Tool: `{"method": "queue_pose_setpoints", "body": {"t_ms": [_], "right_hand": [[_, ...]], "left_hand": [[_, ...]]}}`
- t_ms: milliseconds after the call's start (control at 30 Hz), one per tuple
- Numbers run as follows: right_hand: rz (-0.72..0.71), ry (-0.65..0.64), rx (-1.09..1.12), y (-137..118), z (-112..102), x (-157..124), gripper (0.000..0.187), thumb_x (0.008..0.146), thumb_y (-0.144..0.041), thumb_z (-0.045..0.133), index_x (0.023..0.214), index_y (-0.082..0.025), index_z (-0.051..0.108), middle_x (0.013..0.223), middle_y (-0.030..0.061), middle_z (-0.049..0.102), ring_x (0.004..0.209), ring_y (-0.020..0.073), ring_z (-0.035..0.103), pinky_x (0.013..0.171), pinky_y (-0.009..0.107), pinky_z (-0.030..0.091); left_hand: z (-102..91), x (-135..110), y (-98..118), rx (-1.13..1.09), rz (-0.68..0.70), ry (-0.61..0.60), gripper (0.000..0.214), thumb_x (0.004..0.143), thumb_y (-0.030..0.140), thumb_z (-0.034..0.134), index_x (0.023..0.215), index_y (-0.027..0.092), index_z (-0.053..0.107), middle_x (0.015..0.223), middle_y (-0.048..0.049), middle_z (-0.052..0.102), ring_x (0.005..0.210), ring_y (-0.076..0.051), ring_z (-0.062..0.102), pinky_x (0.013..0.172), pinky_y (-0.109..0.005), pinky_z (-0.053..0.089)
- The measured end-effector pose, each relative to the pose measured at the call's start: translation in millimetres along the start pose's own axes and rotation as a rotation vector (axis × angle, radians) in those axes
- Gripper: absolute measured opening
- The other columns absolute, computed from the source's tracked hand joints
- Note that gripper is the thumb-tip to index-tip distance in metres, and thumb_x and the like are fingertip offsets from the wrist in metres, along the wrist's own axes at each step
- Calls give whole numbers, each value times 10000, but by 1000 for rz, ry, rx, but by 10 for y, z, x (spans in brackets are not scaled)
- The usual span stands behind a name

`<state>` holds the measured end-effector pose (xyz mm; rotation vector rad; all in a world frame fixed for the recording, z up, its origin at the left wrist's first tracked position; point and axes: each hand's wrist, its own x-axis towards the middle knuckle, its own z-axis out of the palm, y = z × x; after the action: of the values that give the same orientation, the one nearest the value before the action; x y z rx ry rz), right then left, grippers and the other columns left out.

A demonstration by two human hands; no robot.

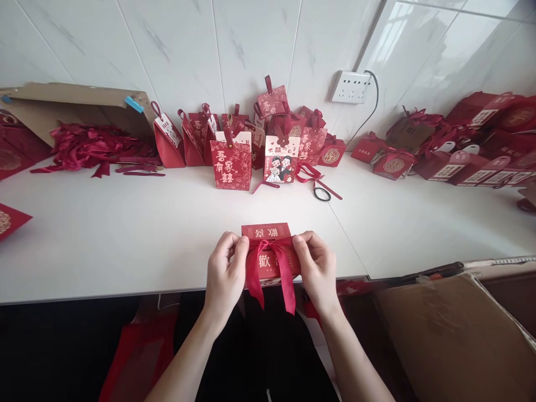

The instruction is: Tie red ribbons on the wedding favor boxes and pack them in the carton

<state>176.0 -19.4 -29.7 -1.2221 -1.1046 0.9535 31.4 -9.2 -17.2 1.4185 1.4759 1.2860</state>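
A small red gift box (pixel 268 271) with gold characters sits at the table's front edge. Across its top runs a red ribbon (pixel 287 285) tied in a bow, its two tails hanging over the front of the box. My left hand (pixel 228 257) is closed at the box's left side, thumb and forefinger pinching the ribbon's left loop. On the opposite side my right hand (pixel 316 259) pinches the right loop in the same way. The fingers partly hide the ends of the loops and the box's sides.
Decorated gift boxes (pixel 232 167) stand along the wall, near loose straps and a black ring (pixel 322 194). A carton of red ribbons (pixel 92 145) lies at left. More red boxes (pixel 456 162) are piled at right. A cardboard box (pixel 452 335) is below the table.
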Motion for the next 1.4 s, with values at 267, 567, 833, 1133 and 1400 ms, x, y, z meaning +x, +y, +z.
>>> {"method": "queue_pose_setpoints", "body": {"t_ms": [267,567,833,1133,1400], "right_hand": [[57,-20,68,90,-8,99,353,862,-478,503,657,-200,429,580,-57,412,501,89,368,493,223,344],[-672,88,-734,-217,89,-373,293,853,-472,562,776,-191,525,731,36,526,688,184,477,634,327,408],[-623,117,-923,-110,405,-493,170,905,-215,470,744,-186,514,736,47,525,643,175,478,594,320,417],[-713,224,-622,-408,-22,-417,141,832,-76,571,865,-212,558,791,17,622,724,137,603,624,259,513],[-994,-104,-737,-315,99,-452,179,874,-42,476,925,-167,593,855,51,683,857,171,608,747,340,454]], "left_hand": [[21,66,-73,-82,-52,-21,353,860,363,454,597,208,278,565,52,244,503,-95,251,458,-228,248],[-15,146,-49,-66,-39,-90,344,817,363,509,567,195,342,530,57,324,499,-83,308,457,-209,271],[-41,168,-28,12,-1,-90,328,803,361,514,569,193,357,533,57,354,505,-84,344,471,-201,301],[-65,187,-79,61,-16,-94,300,790,412,528,623,203,391,588,47,417,560,-107,443,506,-206,351],[-147,265,194,357,344,-154,157,805,290,504,676,203,521,707,5,545,732,-152,521,711,-269,423]]}}
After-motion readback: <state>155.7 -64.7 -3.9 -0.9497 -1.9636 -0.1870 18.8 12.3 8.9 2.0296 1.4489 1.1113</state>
